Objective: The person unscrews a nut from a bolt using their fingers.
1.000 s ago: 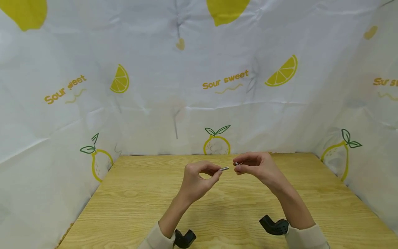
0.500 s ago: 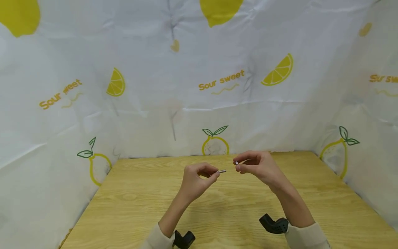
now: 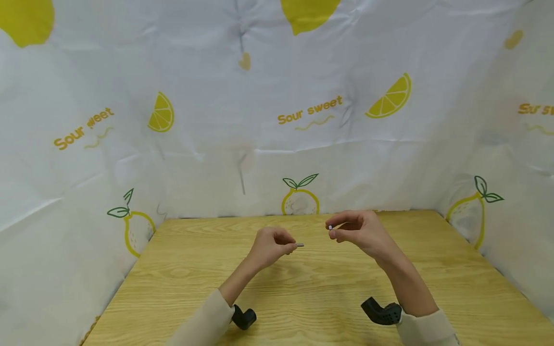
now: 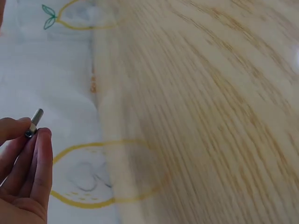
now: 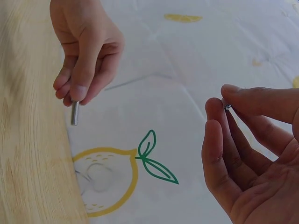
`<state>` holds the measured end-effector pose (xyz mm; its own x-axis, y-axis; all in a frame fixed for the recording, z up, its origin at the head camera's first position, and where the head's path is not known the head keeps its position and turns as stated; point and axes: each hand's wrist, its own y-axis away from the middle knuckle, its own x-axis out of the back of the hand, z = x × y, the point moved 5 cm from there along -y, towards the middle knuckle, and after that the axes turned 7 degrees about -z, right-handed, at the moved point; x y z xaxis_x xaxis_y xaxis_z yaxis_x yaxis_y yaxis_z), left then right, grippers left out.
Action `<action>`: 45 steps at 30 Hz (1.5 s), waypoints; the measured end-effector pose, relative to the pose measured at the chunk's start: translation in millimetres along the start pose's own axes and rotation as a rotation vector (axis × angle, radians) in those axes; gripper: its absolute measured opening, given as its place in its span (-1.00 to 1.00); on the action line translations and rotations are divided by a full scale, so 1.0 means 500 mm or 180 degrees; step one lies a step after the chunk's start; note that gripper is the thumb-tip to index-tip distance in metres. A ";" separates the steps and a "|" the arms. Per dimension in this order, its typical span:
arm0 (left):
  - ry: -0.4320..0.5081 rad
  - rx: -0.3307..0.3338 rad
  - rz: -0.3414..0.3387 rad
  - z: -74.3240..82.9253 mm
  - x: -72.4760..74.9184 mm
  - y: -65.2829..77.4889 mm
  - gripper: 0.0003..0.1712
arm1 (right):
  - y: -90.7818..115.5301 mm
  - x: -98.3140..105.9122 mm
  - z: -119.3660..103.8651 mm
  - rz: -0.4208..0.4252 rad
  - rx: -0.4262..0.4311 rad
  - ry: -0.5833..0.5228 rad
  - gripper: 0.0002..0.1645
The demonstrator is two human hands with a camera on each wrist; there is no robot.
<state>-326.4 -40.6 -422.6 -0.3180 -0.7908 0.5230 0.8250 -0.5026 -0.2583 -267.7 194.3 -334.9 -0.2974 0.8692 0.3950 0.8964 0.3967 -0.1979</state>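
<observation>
A short silver bolt (image 3: 300,245) is pinched between thumb and fingers of my left hand (image 3: 270,247). Its plain shank (image 5: 74,114) sticks out of the fingertips in the right wrist view, and the left wrist view shows its wider head (image 4: 30,131) at the fingertips. My right hand (image 3: 357,230) pinches a small metal nut (image 3: 330,228), mostly covered by the thumb and index fingertips in the right wrist view. Both hands are raised over the wooden table, apart from each other, the right one slightly higher.
The wooden table (image 3: 182,283) has a light grain and stretches under both hands. A white cloth (image 3: 207,120) printed with lemons hangs behind it and along both sides. Black wrist mounts (image 3: 382,312) sit at the sleeve cuffs.
My left hand has drawn back left and slightly down with the bolt, widening the gap between the hands. The right hand keeps the nut in nearly the same place.
</observation>
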 end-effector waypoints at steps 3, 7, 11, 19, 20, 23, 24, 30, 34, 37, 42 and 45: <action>-0.0228 0.0115 -0.0164 -0.022 -0.004 -0.007 -0.95 | -0.001 -0.001 -0.002 -0.0012 -0.0004 0.0012 -0.63; -0.0536 0.0139 -0.0322 -0.041 -0.007 -0.017 -0.94 | -0.006 -0.002 0.000 -0.0022 0.0011 0.0031 -0.62; -0.0777 0.0090 -0.0418 -0.055 -0.012 -0.027 -0.94 | -0.010 -0.003 0.007 -0.0030 0.0012 0.0021 -0.64; -0.1201 0.0099 -0.0599 -0.076 -0.026 -0.031 -0.94 | -0.016 -0.006 0.019 -0.0031 -0.0065 0.0035 -0.68; -0.1245 0.0100 -0.0601 -0.077 -0.027 -0.030 -0.95 | -0.017 -0.006 0.020 -0.0045 -0.0053 0.0043 -0.67; -0.1434 0.0091 -0.0598 -0.080 -0.028 -0.029 -0.96 | -0.019 -0.008 0.021 -0.0063 -0.0055 0.0041 -0.63; -0.1486 0.0086 -0.0615 -0.081 -0.029 -0.028 -0.96 | -0.020 -0.008 0.022 -0.0065 -0.0054 0.0035 -0.61; -0.1762 -0.0058 -0.0749 -0.077 -0.038 -0.028 -0.93 | -0.018 -0.010 0.026 0.0017 -0.0168 0.0037 -0.60; -0.1893 -0.0146 -0.0760 -0.073 -0.042 -0.028 -0.93 | -0.016 -0.013 0.024 0.0007 -0.0133 0.0080 -0.66; -0.1949 -0.0163 -0.0766 -0.072 -0.044 -0.028 -0.94 | -0.015 -0.014 0.020 -0.0009 -0.0081 0.0120 -0.68; -0.1962 -0.0144 -0.0761 -0.075 -0.041 -0.028 -0.92 | -0.019 -0.008 0.022 0.0052 -0.0109 0.0213 -0.68; -0.2005 -0.0163 -0.0794 -0.075 -0.040 -0.026 -0.91 | -0.032 -0.011 0.036 0.0002 -0.0213 0.0336 -0.70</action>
<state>-348.2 -31.2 -460.2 -0.1504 -0.3024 0.9413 0.7341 -0.6718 -0.0985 -286.3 188.6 -350.2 -0.2637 0.8322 0.4877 0.9176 0.3724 -0.1393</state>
